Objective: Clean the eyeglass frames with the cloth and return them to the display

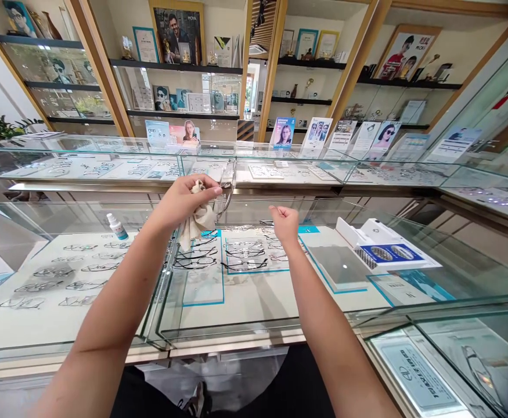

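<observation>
My left hand (195, 200) is closed round a crumpled cream cloth (197, 223) and pinches a pair of glasses (228, 188) at its fingertips. The glasses are held up on edge above the glass display case (254, 325). To the right, my right hand (285, 222) is raised over the case with its fingers curled and thumb and forefinger pressed together; whatever it may hold is too small to make out. Beneath both hands, rows of eyeglass frames (244, 264) lie inside the case.
A white spray bottle (118, 226) stands at the left by more eyeglass frames (53, 271). On the right are an open white box (379, 247) and a framed sign (417, 371). Another glass counter (280, 188) and shelves (177, 67) stand behind.
</observation>
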The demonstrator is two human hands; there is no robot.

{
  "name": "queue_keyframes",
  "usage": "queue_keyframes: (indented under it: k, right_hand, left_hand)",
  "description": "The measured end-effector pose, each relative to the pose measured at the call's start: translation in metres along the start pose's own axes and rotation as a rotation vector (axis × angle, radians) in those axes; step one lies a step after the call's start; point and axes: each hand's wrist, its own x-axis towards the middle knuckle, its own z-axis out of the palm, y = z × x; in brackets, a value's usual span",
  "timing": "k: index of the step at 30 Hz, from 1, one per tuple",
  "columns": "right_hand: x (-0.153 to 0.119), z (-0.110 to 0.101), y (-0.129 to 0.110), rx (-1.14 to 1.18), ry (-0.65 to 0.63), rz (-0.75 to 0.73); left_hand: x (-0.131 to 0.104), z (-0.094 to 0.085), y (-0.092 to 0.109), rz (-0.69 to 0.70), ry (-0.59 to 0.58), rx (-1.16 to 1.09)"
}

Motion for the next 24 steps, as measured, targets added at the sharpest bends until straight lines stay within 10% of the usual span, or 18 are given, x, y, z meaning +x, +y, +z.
queue_keyframes:
  k: [6, 16, 24]
  right_hand:
    - [-0.023, 0.029, -0.048, 0.145, -0.188, -0.064]
    - [-0.021, 0.044, -0.198, 0.392, -0.52, -0.209]
    - [-0.032, 0.056, -0.206, 0.455, -0.516, -0.219]
  left_hand:
    - [-0.026, -0.02, 0.004, 0.046, 0.187, -0.177]
    - [-0.043, -0.042, 0.015, 0.065, 0.337, -0.219]
    - [-0.044, -0.04, 0.016, 0.117, 0.349, -0.345]
